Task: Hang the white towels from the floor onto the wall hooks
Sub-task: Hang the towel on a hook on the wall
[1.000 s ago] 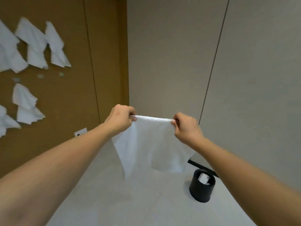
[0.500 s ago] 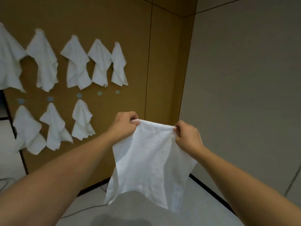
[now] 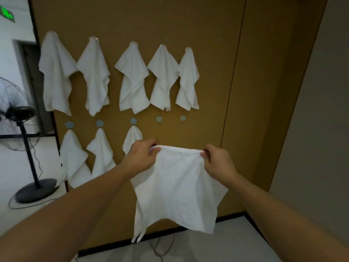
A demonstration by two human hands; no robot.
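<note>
Hands come first, held out at the ends of two bare forearms: the left hand point(image 3: 143, 156) and the right hand point(image 3: 217, 161) each pinch an upper corner of a white towel point(image 3: 177, 190), fingers curled tight over the cloth. Its top edge runs nearly straight between them, and the rest hangs free in front of the brown wall point(image 3: 188, 25) — lower corners drooping above the pale floor point(image 3: 217, 244). Behind the towel, on the wall, a lower row of three hung towels point(image 3: 100, 154) sits under small blue hooks point(image 3: 99, 123); two more hooks point(image 3: 159, 119) to their right are bare. Higher up, five towels point(image 3: 132, 80) hang side by side in an upper row. Off to the left stands a dark pedestal fan point(image 3: 28, 148), its cord point(image 3: 28, 205) looping on the floor.
</note>
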